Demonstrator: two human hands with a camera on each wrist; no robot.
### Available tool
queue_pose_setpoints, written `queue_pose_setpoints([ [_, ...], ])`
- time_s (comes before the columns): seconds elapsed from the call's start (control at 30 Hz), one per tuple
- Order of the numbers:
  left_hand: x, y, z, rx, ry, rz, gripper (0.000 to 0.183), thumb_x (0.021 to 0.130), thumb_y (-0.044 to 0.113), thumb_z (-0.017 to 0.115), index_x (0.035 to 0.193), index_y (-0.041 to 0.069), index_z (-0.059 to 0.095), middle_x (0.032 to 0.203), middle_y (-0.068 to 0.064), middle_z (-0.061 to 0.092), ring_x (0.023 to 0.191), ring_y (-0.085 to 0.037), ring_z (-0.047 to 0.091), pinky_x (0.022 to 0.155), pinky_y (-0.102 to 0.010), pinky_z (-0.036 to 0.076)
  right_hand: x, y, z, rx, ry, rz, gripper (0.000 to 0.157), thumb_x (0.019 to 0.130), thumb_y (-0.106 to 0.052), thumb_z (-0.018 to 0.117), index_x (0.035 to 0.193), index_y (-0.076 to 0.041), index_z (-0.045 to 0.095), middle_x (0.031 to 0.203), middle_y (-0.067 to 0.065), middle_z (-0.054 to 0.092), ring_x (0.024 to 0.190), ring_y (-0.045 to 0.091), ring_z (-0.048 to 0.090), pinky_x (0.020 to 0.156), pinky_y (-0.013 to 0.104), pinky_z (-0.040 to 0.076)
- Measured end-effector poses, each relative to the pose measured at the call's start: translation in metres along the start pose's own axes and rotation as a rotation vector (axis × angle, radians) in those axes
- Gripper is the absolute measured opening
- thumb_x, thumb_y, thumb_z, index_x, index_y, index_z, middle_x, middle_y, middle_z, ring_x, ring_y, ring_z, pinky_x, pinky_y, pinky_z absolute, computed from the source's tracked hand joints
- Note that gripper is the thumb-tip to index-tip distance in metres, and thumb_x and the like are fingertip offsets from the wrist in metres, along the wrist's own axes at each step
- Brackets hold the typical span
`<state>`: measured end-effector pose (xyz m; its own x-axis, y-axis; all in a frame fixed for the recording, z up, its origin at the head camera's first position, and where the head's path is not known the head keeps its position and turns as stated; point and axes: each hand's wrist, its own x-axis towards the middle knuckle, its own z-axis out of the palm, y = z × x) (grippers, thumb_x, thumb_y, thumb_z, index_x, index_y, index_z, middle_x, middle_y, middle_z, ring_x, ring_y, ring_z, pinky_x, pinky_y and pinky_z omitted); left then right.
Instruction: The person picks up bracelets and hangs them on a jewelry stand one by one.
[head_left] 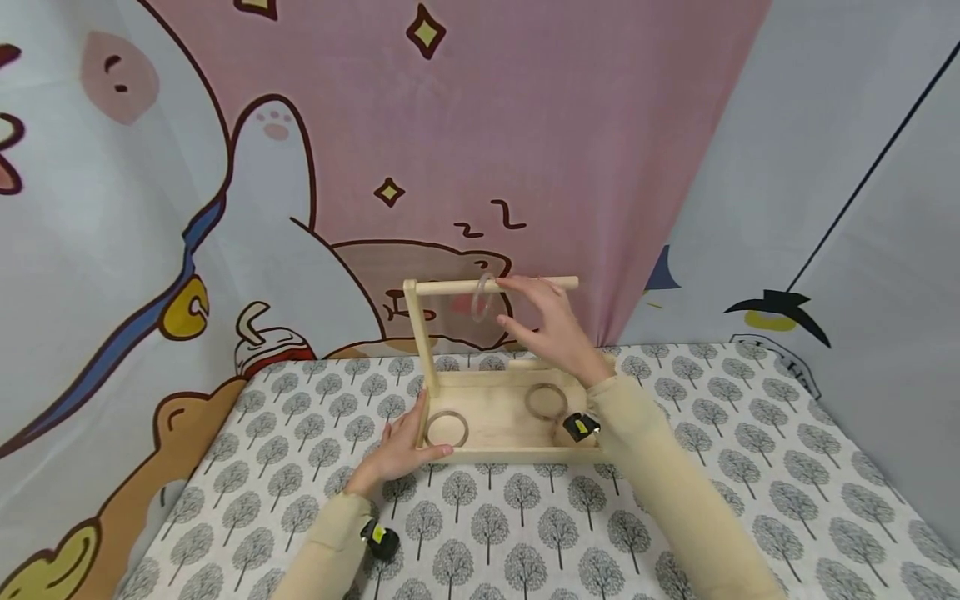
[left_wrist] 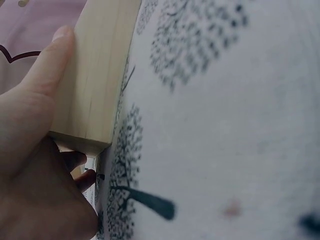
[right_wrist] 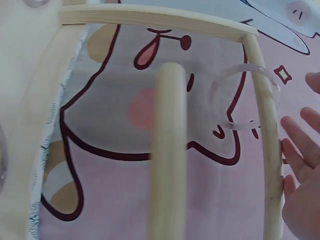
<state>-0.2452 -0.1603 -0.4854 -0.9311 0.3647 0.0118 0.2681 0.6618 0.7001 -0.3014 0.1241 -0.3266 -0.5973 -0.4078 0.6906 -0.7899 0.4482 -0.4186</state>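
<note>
A translucent bangle (head_left: 476, 307) hangs around the upper rod (head_left: 450, 287) of a wooden bangle stand (head_left: 419, 342). Just right of that bangle, my right hand (head_left: 553, 329) is raised with thumb and fingers spread apart, holding nothing. In the right wrist view its fingers (right_wrist: 300, 142) lie beside the rod (right_wrist: 270, 150), apart from the bangle (right_wrist: 215, 95). My left hand (head_left: 397, 442) grips the left end of the stand's tray base, thumb along the front wall (left_wrist: 95, 75). Inside the tray lie a bangle (head_left: 447, 412) at left and another bangle (head_left: 546, 385) toward the right.
A shorter, lower rod (head_left: 525, 364) extends over the tray's back right side. Tree-patterned cloth (head_left: 517, 533) covers the table. Behind it hangs a pink cartoon curtain (head_left: 570, 150). Each sleeve carries a black wrist device (head_left: 382, 540).
</note>
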Motion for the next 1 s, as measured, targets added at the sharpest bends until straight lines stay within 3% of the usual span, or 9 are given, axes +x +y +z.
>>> queue_pose_setpoints([
  [0.17, 0.000, 0.000, 0.000, -0.001, 0.004, 0.001, 0.105, 0.087, 0.043, 0.070, 0.154, 0.002, 0.000, 0.157, -0.019, 0.016, 0.140, -0.042, 0.017, 0.107, -0.067, -0.004, -0.013, 0.000, 0.005, 0.019, 0.032, -0.027, 0.049, 0.089, -0.015, 0.069, 0.134, -0.005, 0.055, 0.134, 0.009, 0.056, 0.127, 0.025, 0.046, 0.110, 0.049, 0.023],
  [0.47, -0.001, 0.000, 0.001, -0.004, 0.003, 0.006, 0.107, 0.086, 0.044, 0.070, 0.154, 0.001, 0.000, 0.156, -0.020, 0.016, 0.140, -0.043, 0.018, 0.106, -0.068, -0.003, -0.031, -0.002, 0.010, 0.058, -0.007, 0.069, 0.048, 0.091, -0.018, 0.068, 0.136, -0.009, 0.054, 0.136, 0.008, 0.055, 0.126, 0.024, 0.047, 0.110, 0.051, 0.023],
  [0.77, 0.000, 0.002, -0.001, -0.005, 0.002, 0.010, 0.107, 0.086, 0.043, 0.070, 0.154, 0.001, -0.001, 0.156, -0.020, 0.016, 0.140, -0.043, 0.018, 0.107, -0.068, -0.004, -0.053, -0.002, 0.020, 0.117, -0.052, 0.113, 0.046, 0.092, -0.017, 0.066, 0.135, -0.008, 0.054, 0.135, 0.004, 0.056, 0.123, 0.024, 0.049, 0.105, 0.048, 0.035],
  [1.0, 0.000, 0.001, -0.001, -0.008, -0.001, 0.001, 0.107, 0.086, 0.045, 0.070, 0.154, 0.001, -0.001, 0.156, -0.020, 0.016, 0.140, -0.043, 0.018, 0.107, -0.067, -0.005, -0.069, -0.002, 0.026, 0.152, -0.042, 0.127, 0.042, 0.094, -0.019, 0.065, 0.134, -0.010, 0.056, 0.131, 0.003, 0.059, 0.115, 0.024, 0.057, 0.099, 0.043, 0.044],
])
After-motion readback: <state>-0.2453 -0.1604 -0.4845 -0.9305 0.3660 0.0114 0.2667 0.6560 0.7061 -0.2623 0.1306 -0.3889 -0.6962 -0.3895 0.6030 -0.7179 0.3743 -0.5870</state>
